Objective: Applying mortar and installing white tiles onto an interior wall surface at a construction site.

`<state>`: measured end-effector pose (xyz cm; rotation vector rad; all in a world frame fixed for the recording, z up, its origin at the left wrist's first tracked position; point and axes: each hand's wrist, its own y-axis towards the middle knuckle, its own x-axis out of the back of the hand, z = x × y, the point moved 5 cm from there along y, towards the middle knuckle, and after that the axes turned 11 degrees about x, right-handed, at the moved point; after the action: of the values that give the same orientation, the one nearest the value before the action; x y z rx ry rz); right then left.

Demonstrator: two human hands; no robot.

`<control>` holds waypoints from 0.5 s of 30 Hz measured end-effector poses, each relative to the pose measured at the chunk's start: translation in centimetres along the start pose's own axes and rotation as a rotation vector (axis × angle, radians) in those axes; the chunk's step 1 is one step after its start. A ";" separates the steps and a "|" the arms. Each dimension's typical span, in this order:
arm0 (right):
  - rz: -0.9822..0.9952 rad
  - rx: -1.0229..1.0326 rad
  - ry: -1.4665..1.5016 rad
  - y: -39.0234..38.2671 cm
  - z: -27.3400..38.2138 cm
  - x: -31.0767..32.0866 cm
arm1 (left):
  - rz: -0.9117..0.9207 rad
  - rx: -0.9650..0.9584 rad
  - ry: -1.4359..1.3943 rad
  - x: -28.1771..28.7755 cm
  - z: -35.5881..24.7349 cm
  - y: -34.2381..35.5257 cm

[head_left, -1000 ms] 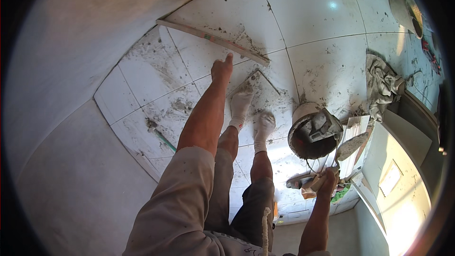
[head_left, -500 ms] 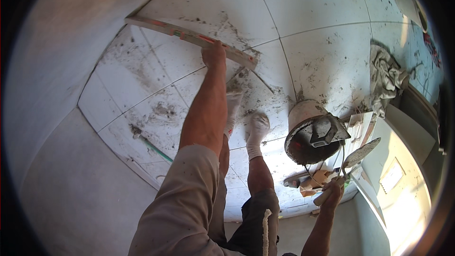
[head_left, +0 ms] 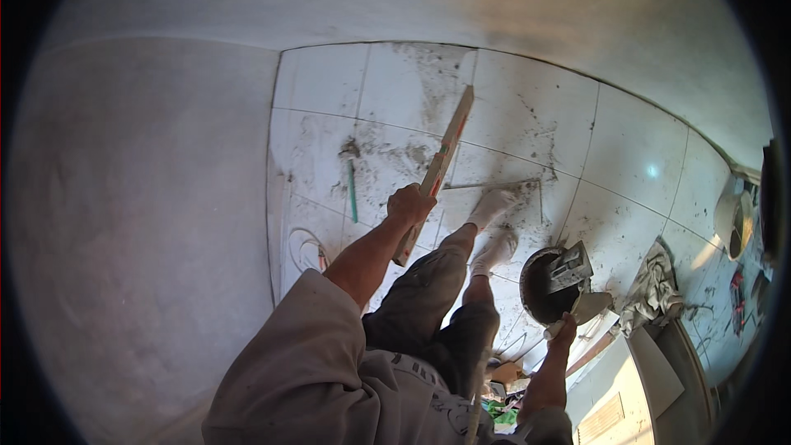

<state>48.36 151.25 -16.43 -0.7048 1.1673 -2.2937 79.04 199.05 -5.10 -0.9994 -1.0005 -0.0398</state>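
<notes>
My left hand (head_left: 411, 204) grips a long, narrow spirit level (head_left: 449, 144) near its lower end. The level is lifted off the floor and slants up and away to the right. My right hand (head_left: 563, 329) is closed around the handle of a trowel, whose pale blade (head_left: 593, 306) points right, beside a mortar-crusted bucket (head_left: 537, 290). A grey metal tool (head_left: 570, 267) lies across the bucket's mouth; its exact kind is hard to make out. My socked feet stand on the smeared white tiles (head_left: 527, 136), left of the bucket.
On the left floor lie a green-handled tool (head_left: 353, 189) with a dirty head and a looped pale cable (head_left: 305, 241). A crumpled grey cloth (head_left: 653, 287) and another bucket (head_left: 733, 222) are at right. Plain walls (head_left: 156, 198) border the tiles; boards (head_left: 655, 367) lean at lower right.
My view has turned left. The spirit level, earlier across the tiles near the wall, is now raised and swung round beside my legs. The trowel has come closer to the bucket.
</notes>
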 end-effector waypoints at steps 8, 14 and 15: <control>0.069 0.014 -0.197 -9.7 6.9 2.2 | -0.072 -0.137 0.279 5.9 12.8 -5.4; 0.060 0.075 -0.125 -16.6 9.1 5.1 | -0.056 -0.046 0.297 4.8 14.9 -10.0; 0.039 0.029 -0.138 -17.1 8.8 5.8 | -0.019 -0.046 0.286 5.4 15.2 -11.1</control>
<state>46.54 151.53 3.54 -0.8084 1.0726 -2.1882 66.79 205.59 8.67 -0.9937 -0.7494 -0.2167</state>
